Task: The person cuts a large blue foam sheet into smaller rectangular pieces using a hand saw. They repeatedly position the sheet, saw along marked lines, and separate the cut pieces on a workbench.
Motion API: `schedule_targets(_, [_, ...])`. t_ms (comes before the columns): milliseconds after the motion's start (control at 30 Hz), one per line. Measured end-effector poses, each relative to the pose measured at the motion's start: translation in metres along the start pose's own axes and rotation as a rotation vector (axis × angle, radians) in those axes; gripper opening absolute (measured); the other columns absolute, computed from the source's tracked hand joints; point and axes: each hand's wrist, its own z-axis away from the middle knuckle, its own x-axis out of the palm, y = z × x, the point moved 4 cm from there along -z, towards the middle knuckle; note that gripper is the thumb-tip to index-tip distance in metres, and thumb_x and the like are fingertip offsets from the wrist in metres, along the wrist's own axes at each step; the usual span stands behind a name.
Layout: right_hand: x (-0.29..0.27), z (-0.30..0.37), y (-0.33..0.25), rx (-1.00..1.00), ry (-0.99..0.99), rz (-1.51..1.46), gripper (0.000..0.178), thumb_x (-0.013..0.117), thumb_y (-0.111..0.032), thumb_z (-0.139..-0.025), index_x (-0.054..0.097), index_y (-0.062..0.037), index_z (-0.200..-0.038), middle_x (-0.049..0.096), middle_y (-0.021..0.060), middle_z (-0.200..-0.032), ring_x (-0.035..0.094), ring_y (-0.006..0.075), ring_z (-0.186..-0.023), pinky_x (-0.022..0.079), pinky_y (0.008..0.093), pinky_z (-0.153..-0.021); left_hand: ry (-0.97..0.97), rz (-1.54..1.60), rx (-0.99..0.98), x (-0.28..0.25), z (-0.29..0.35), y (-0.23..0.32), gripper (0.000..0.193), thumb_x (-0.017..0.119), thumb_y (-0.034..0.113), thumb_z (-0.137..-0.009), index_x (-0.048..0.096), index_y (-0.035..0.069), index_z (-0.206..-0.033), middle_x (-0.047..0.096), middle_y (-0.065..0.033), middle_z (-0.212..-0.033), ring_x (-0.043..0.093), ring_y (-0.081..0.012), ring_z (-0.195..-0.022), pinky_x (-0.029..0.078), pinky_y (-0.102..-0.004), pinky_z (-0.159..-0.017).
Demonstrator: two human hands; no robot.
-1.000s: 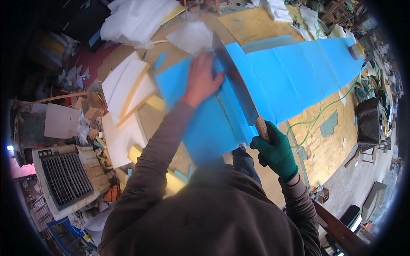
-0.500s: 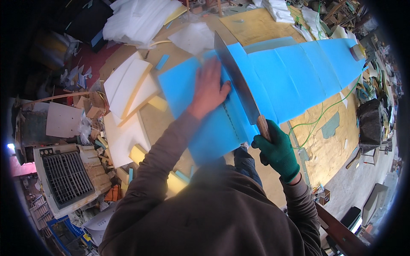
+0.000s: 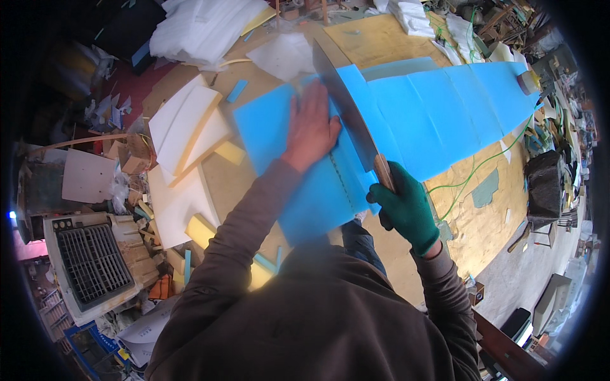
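Observation:
My left hand [image 3: 310, 127], bare, lies flat on a blue foam sheet [image 3: 270, 120] with its fingers stretched away from me and the thumb out to the side. A dotted dark line runs along this sheet beside the hand. My right hand [image 3: 405, 206], in a green glove, is closed round the wooden handle of a long knife [image 3: 346, 105]. Its broad dark blade slants up and left, just right of my left hand, along the edge between the near sheet and a longer blue foam piece [image 3: 438, 120]. The cutting edge is hidden, so any teeth cannot be made out.
White and yellow foam offcuts [image 3: 190, 127] lie left of the sheet. White foam sheets [image 3: 210, 28] are stacked at the back. A tape roll [image 3: 528, 82] sits at the far right end of the blue foam. A green cord [image 3: 473, 178] crosses the yellowish board [image 3: 476, 222]. A grilled appliance [image 3: 95, 263] stands left.
The knife and my right hand have shifted slightly left and away from me. My left hand stays pressed on the blue sheet. The whole view has shifted a little.

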Motion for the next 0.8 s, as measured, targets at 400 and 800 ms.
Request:
schedule_targets(400, [-0.003,-0.029,-0.002,0.119,-0.072,0.038,0.019,0.077,-0.005,-0.081,0.072,-0.0081,-0.099,0.066,0.0217,-0.112,0.068,0.0459,-0.095,0.056,0.0527,-0.075,-0.016,-0.014,-0.019,-0.001,0.003,0.005,0.085,0.063,0.026,-0.098,0.031,-0.006,-0.169,0.025,-0.0257,-0.180,0.022,-0.0418,-0.168,0.015,-0.0625,-0.136])
schedule_targets(800, [-0.003,0.041,0.007,0.037,-0.046,0.048,0.046,0.068,-0.011,-0.102,0.057,0.0008,-0.145,0.073,0.0080,-0.093,0.062,0.0113,-0.053,0.045,0.0272,-0.046,-0.013,-0.051,-0.034,-0.004,0.004,0.012,0.086,0.064,0.031,-0.101,0.029,-0.007,-0.169,0.022,-0.0272,-0.181,0.019,-0.0424,-0.169,0.014,-0.0639,-0.135])
